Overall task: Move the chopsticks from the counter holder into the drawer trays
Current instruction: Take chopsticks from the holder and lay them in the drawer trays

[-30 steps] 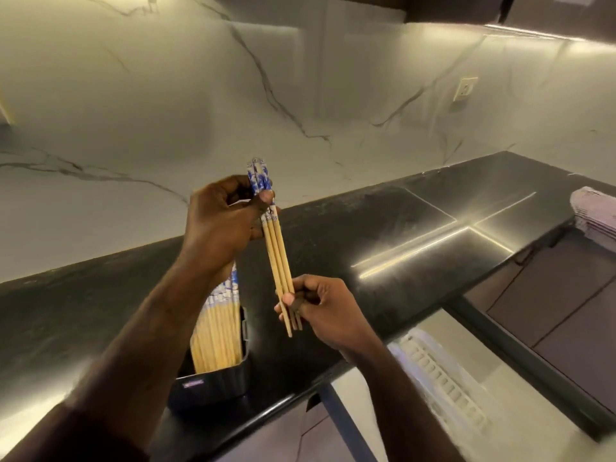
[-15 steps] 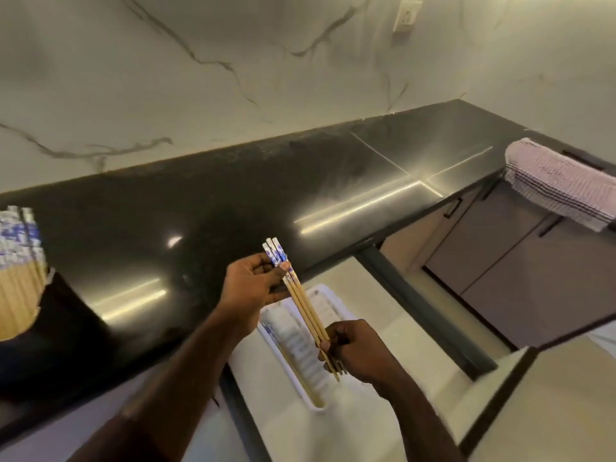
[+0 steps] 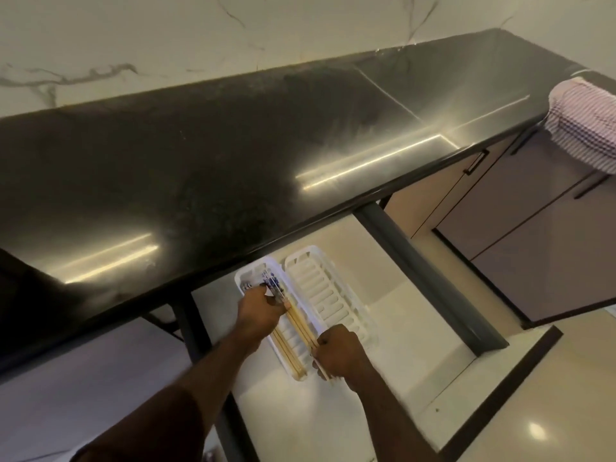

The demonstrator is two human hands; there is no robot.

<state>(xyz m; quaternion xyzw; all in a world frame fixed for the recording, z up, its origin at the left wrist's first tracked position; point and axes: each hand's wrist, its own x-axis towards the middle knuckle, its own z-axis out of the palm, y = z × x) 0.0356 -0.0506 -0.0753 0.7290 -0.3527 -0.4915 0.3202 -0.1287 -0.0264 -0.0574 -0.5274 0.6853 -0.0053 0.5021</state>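
Two white ribbed trays lie side by side in an open drawer under the black counter. Over the left tray, my left hand grips the blue-patterned top ends of a small bundle of wooden chopsticks. My right hand pinches their thin ends at the tray's near end. The bundle lies low along the left tray's right side. Other chopsticks rest along that tray's left side. The right tray holds nothing. The counter holder is out of view.
The black counter overhangs the drawer's back. The drawer's dark frame runs along its right side. A pink-and-white folded cloth hangs at the counter's far right, above cabinet doors.
Both hands carried the chopstick bundle from above the counter holder down into the drawer's left tray. My view swung right and down, and the holder left the frame.
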